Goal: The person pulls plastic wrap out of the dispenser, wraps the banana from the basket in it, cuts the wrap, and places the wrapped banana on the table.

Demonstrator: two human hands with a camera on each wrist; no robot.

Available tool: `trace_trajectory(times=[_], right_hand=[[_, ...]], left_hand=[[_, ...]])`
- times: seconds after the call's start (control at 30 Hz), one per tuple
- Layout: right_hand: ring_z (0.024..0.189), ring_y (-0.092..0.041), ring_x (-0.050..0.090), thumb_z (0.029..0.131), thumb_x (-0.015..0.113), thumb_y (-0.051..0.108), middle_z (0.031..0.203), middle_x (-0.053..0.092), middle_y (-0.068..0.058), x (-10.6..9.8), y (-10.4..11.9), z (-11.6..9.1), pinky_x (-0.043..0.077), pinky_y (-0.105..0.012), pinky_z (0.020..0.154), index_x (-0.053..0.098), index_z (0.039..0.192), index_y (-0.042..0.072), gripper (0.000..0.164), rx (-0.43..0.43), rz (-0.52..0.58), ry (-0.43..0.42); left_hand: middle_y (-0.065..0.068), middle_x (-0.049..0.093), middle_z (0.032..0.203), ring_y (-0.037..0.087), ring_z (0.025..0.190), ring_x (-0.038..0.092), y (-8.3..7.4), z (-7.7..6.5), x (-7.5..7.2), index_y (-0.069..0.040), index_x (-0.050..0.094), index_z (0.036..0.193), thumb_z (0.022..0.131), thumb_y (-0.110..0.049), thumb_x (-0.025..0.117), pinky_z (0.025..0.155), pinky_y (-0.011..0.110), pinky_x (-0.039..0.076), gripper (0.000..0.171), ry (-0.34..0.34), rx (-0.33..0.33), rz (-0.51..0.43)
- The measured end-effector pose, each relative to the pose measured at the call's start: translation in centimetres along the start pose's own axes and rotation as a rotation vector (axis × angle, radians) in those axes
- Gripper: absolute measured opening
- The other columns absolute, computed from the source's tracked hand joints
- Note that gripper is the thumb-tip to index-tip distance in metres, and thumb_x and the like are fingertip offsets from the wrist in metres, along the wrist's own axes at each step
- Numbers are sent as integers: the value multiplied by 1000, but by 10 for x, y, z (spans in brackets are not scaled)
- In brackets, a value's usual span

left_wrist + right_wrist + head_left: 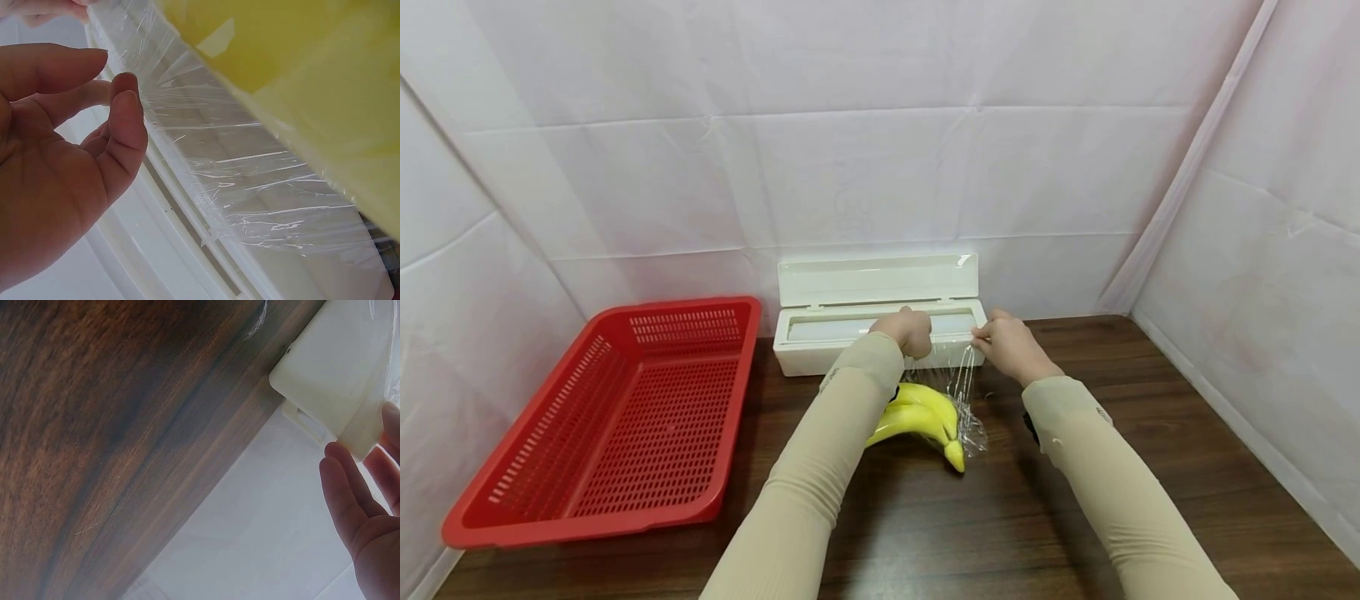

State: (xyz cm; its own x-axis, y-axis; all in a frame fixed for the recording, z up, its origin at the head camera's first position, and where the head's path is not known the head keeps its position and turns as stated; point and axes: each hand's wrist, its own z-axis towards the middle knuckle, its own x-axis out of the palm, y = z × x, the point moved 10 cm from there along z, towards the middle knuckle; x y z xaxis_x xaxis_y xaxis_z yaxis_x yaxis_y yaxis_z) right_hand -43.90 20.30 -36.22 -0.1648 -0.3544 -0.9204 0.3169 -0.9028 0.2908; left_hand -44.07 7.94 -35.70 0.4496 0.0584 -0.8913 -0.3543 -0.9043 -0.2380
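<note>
A white cling film box (874, 358) stands against the back wall with its lid raised and a roll inside. Clear cling film (262, 194) runs in wrinkles from the box's front edge to bananas (917, 412) on the table, which look wrapped in it. My left hand (912, 331) is over the front edge near the middle. In the left wrist view its fingers are bent, a gap shows between thumb and fingertips, and the fingertips are right at the film. My right hand (1011, 343) grips the box's right front corner, where film strands gather.
A red perforated basket (727, 417) sits on the left of the dark wooden table (955, 542). White sheeting (865, 183) hangs behind and along both sides. Crumpled film (973, 437) lies beside the banana stem.
</note>
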Motion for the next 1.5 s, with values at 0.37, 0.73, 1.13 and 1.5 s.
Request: trace_trajectory(times=[0.37,0.73,1.13,1.5], right_hand=[[73,-21,49,89,65,15,91,54,-12,1,3,-3,42,-32,64,67,113,-1,28,0,12,11],[95,-30,61,90,64,14,96,54,-13,0,6,-4,52,-39,79,67,110,-3,27,-3,25,29],[91,-28,59,89,65,15,99,54,-12,0,1,-7,51,-40,78,66,109,-1,26,-20,39,19],[96,-30,60,89,64,15,113,50,-14,7,-4,-5,51,-41,82,63,110,2,24,-10,60,39]], left_hand=[[22,22,153,11,51,28,-6,0,4,-7,61,98,87,1,38,44,23,27,26,20,19,16],[18,40,137,16,73,41,-15,-2,2,-9,60,92,86,-3,46,49,24,33,16,19,22,90],[18,41,134,19,84,49,-23,-4,3,-9,59,91,84,-7,51,55,25,40,11,-1,57,94],[17,40,136,21,89,50,-23,-5,3,-10,58,96,87,-8,48,55,27,39,14,-9,52,94]])
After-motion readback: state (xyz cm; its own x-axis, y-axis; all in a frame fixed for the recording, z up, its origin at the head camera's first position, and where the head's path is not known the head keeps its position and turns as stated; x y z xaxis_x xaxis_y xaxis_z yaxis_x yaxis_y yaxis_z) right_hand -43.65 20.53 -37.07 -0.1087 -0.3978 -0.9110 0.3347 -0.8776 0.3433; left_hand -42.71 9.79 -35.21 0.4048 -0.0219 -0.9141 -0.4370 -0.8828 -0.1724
